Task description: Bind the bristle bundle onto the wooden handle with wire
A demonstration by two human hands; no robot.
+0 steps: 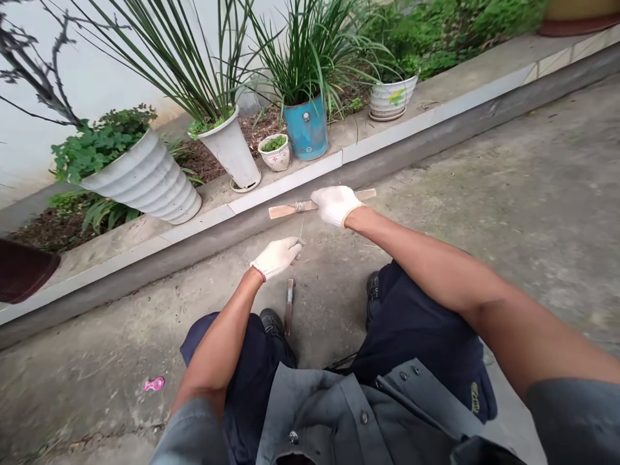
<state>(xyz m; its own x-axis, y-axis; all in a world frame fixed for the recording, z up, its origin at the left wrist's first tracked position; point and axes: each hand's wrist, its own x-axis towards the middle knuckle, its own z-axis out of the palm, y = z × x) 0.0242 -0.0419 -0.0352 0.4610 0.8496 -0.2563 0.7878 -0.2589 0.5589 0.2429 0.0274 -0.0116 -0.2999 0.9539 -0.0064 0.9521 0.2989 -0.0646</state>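
My right hand (pixel 334 204), in a white knit glove, is closed around a flat wooden stick (pixel 281 211). The stick's two ends show on either side of the glove. Left of that hand, several turns of thin pale string (pixel 304 206) are wound around the wood. A strand of it runs down, taut, to my gloved left hand (pixel 278 256), which pinches it between the fingers. On the concrete below, near my left shoe, lies a hammer-like tool (pixel 289 303); its exact kind I cannot make out.
A raised planter ledge (pixel 285 179) crosses in front, bearing a ribbed white pot (pixel 150 181), a tall white pot (pixel 232 152), a small flowered pot (pixel 276 155), a blue pot (pixel 307 129) and another white pot (pixel 392 98). A pink object (pixel 154 384) lies on the ground at left.
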